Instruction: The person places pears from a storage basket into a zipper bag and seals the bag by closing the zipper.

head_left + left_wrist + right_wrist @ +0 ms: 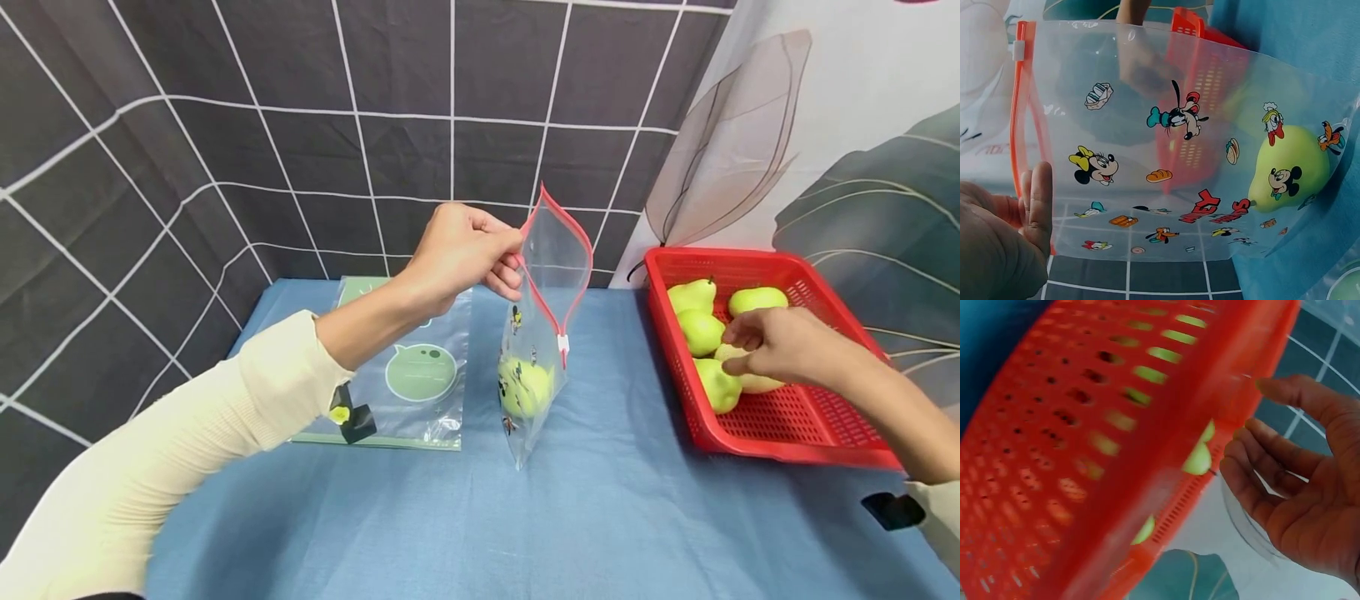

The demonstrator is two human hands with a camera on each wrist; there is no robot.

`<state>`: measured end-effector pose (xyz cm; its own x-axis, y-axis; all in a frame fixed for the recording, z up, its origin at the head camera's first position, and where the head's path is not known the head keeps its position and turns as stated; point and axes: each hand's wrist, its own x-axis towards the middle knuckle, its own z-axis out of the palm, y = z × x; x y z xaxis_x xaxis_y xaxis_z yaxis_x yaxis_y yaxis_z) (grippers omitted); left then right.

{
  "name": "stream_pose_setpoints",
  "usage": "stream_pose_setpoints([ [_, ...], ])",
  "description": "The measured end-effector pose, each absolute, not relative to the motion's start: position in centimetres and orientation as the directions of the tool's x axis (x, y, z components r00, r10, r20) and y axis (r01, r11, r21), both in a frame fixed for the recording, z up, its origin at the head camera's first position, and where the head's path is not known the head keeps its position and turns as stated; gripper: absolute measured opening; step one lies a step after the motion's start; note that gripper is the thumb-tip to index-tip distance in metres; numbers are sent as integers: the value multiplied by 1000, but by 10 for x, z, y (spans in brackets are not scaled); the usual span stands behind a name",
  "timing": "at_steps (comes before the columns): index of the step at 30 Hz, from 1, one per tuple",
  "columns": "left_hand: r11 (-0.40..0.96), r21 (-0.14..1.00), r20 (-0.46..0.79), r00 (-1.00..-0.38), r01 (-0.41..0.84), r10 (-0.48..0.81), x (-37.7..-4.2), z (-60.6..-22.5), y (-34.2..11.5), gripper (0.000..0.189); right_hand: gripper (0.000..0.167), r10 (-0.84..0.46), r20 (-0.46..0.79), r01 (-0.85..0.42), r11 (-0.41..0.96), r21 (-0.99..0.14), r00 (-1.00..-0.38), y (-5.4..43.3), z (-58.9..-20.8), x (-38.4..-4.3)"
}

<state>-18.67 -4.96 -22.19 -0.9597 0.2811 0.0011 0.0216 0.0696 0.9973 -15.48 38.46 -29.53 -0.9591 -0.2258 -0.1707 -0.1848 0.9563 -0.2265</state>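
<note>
My left hand [468, 254] pinches the red zip edge of a clear slider bag [558, 258], which hangs upright with its mouth spread apart. Cartoon figures are printed on the bag's side. Inside, low in the bag, lies a green pear [1291, 169]. My right hand [783, 346] hovers over the red basket [825, 417], fingers slightly bent and thumb apart, holding nothing. Below and beside its fingertips are several pears, among them a near pear [717, 386] and a far pear [759, 300]. In the right wrist view the basket's wall hides most of the fruit.
Flat on the blue cloth [480, 533] at the left lies another clear bag [375, 367] with green prints, partly behind my left forearm. A dark gridded curtain [405, 150] rises behind the table. Beyond the basket hangs a pale curtain [840, 100] with leaf shapes.
</note>
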Motion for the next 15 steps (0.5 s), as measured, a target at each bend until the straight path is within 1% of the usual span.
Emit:
stream_pose_setpoints([
  [3, 65, 998, 3, -958, 23, 286, -187, -221, -48, 20, 54, -258, -196, -210, 949, -234, -946, 383, -305, -154],
  [6, 68, 997, 6, -958, 26, 288, -186, -220, -47, 21, 58, -319, -191, -273, 934, -230, -929, 379, -313, -153],
  [10, 73, 997, 5, -958, 27, 288, -186, -221, -48, 21, 57, -407, -172, -375, 907, -192, -897, 372, -320, -155],
  [15, 84, 996, 10, -957, 36, 291, -186, -222, -48, 21, 56, -459, -158, -436, 886, -158, -874, 370, -323, -155],
])
